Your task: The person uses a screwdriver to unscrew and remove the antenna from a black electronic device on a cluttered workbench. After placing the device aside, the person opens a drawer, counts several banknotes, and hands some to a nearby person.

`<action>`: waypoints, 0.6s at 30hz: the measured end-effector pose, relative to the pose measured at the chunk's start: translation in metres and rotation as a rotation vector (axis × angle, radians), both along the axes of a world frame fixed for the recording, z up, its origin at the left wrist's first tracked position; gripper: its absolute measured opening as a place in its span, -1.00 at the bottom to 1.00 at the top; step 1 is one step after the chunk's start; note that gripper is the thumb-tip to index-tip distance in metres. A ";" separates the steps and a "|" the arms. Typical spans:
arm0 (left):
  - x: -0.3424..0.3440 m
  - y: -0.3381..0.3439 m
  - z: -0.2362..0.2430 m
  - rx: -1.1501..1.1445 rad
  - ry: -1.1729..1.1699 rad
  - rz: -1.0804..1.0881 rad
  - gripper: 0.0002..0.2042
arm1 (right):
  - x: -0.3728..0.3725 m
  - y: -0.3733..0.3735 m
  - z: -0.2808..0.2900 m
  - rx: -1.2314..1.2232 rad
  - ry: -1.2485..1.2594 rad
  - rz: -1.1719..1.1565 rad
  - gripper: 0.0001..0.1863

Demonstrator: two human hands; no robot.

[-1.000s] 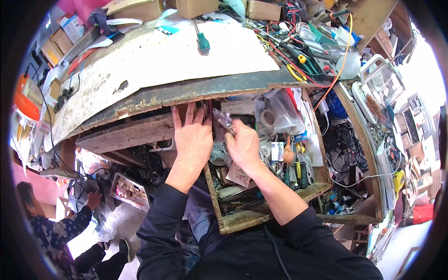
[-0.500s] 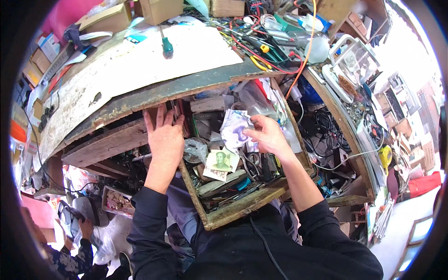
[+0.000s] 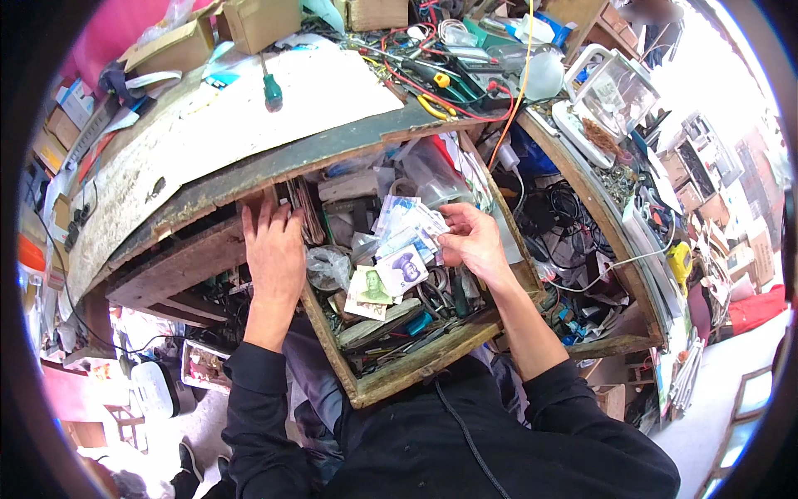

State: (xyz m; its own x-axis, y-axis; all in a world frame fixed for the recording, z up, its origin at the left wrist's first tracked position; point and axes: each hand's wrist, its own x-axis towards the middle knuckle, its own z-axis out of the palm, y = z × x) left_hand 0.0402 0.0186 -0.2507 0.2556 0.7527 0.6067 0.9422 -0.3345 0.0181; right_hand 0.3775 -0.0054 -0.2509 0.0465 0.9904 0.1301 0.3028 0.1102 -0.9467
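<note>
Head view: I'm looking down into an open wooden drawer (image 3: 428, 366) that is jutting out from under the desk (image 3: 316, 152).
Right hand: my right hand (image 3: 480, 247) is sitting over the drawer's right half, its thumb and fingers (image 3: 455, 210) grasping the right end of a fan of banknotes (image 3: 409, 226).
Fan: the notes are spreading leftward and downward from those fingertips, in pale blue and purple, above the clutter.
Purple note: a purple banknote (image 3: 403, 269) is overlapping the fan's lower end, left of and below my fingertips; I cannot tell whether it's being gripped too.
Yellow-green note: a yellow-green banknote (image 3: 371, 287) is lying at the purple one's left, apart from both hands.
Left hand: my left hand (image 3: 277, 249) is holding nothing that I can see; its fingers are stretching out, slightly parted, at the drawer's left edge, beside a stack of thin flat pieces (image 3: 307, 214). I cannot tell what the tips are touching.
Plastic bag: a clear bag (image 3: 329, 268) is lying between my left hand and the notes.
Printing: both single notes are showing a portrait and numerals; the fan's printing is partly overlapped.
Brands: any lettering on the cardboard boxes (image 3: 264, 25) is staying too small to read.
Desktop: a green-handled screwdriver (image 3: 272, 94) is lying on a white sheet (image 3: 332, 87).
</note>
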 end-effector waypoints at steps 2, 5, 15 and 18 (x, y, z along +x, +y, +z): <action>0.005 -0.003 0.005 -0.014 -0.027 -0.030 -0.67 | 0.002 -0.001 -0.001 -0.021 0.008 -0.012 -0.61; 0.019 -0.015 0.017 -0.052 -0.091 -0.079 -0.65 | 0.004 -0.003 -0.002 -0.047 0.014 -0.061 -0.71; 0.044 -0.045 0.045 -0.134 -0.216 -0.249 -0.72 | 0.012 -0.007 0.007 0.293 -0.413 -0.168 -0.89; 0.045 -0.052 0.048 -0.215 -0.391 -0.340 -0.74 | 0.016 -0.005 0.012 0.346 -0.322 -0.239 -0.90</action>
State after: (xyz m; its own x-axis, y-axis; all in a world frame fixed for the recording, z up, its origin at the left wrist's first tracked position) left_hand 0.0853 -0.0335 -0.2027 0.2928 0.7844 0.5467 0.6914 -0.5687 0.4457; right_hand 0.3931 -0.0109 -0.2391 0.1699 0.8538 0.4922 0.6273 0.2914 -0.7221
